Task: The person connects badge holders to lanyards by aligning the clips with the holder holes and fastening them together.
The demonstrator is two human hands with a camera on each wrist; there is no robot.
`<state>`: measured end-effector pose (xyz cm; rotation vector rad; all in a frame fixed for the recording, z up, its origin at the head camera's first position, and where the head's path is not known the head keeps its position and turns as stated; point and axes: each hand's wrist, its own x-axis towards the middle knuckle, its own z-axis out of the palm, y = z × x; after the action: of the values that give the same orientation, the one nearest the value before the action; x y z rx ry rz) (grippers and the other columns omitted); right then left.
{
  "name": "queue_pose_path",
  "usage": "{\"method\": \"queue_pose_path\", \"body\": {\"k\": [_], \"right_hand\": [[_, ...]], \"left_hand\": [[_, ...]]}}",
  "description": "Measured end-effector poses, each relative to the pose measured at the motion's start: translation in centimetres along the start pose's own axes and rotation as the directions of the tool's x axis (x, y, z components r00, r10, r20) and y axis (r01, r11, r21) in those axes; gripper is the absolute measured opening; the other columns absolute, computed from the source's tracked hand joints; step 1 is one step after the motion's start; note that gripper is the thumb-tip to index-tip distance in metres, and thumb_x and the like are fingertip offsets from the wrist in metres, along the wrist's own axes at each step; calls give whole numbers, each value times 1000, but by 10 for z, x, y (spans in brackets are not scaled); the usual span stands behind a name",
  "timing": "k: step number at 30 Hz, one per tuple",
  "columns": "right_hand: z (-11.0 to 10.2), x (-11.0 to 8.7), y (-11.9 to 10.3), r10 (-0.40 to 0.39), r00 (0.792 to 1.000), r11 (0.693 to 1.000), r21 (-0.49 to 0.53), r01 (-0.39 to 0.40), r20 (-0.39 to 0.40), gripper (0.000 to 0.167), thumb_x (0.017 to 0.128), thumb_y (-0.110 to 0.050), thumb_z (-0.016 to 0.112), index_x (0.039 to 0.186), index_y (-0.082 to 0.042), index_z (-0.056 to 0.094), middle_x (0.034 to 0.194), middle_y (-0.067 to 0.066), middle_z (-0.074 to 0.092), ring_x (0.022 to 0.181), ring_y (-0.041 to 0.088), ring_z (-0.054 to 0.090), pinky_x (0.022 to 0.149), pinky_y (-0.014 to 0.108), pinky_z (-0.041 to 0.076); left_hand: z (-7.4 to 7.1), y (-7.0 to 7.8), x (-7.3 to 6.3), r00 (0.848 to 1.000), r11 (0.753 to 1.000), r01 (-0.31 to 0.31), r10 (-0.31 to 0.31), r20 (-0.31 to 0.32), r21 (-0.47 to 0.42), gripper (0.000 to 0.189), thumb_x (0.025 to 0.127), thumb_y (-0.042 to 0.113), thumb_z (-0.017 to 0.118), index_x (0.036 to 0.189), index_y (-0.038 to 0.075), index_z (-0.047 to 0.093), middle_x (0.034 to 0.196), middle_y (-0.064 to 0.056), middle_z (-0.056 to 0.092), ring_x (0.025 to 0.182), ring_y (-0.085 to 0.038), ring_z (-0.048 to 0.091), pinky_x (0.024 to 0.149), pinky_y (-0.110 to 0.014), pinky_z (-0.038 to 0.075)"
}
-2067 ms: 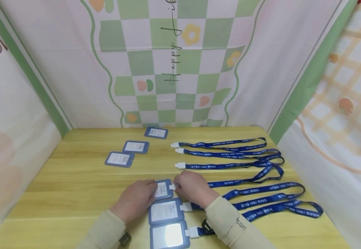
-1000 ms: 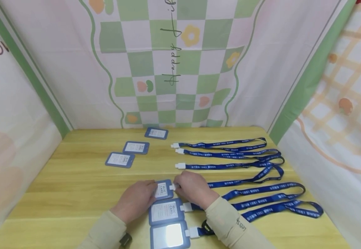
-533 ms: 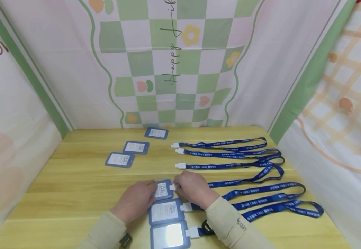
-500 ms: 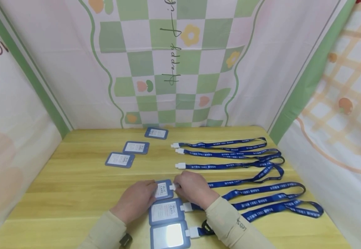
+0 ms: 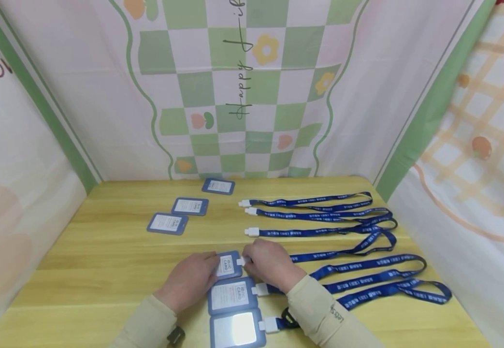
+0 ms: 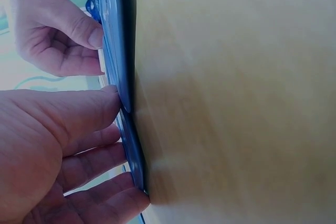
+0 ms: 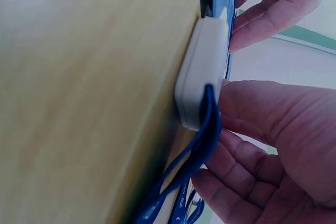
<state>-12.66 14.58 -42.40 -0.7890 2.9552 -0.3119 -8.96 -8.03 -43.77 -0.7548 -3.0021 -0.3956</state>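
In the head view my left hand (image 5: pixel 188 280) holds a blue ID card holder (image 5: pixel 227 266) by its sides, thumb near and fingers beyond, covering its left part. My right hand (image 5: pixel 271 261) pinches the white lanyard clip (image 5: pixel 240 261) at the holder's right end; most of the clip is hidden under the fingers. From there a dark blue lanyard strap (image 5: pixel 321 255) runs right. Just nearer lie a second holder (image 5: pixel 230 296) and a third holder (image 5: pixel 232 331), each joined to a white clip. The right wrist view has a nearer white clip (image 7: pixel 202 72) in front of my right fingers.
Three loose card holders, one at the left (image 5: pixel 167 223), one beside it (image 5: pixel 190 206) and one at the back (image 5: pixel 218 186), lie on the wooden table (image 5: pixel 104 251). Three lanyards with clips (image 5: pixel 252 232) lie at the back right. A patterned curtain (image 5: pixel 230 87) stands behind.
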Motion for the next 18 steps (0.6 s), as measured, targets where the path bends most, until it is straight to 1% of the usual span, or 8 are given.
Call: {"method": "queue_pose_path", "body": {"k": [9, 18], "right_hand": [[1, 1, 0, -1, 1000, 1000, -12, 1, -1, 8, 92, -25, 78, 98, -20, 80, 76, -11, 65, 69, 4, 54, 65, 23, 54], [1, 0, 0, 0, 1000, 1000, -1, 0, 5, 9, 92, -25, 78, 99, -19, 80, 78, -11, 65, 70, 5, 55, 67, 23, 55]], "left_hand": [[0, 0, 0, 1000, 1000, -1, 1, -1, 5, 46, 96, 24, 75, 136, 2, 66, 137, -20, 67, 122, -36, 67, 104, -51, 57], [0, 0, 0, 1000, 1000, -14, 14, -12, 17, 45, 95, 24, 76, 133, 2, 67, 135, -19, 68, 119, -35, 68, 103, -50, 58]]}}
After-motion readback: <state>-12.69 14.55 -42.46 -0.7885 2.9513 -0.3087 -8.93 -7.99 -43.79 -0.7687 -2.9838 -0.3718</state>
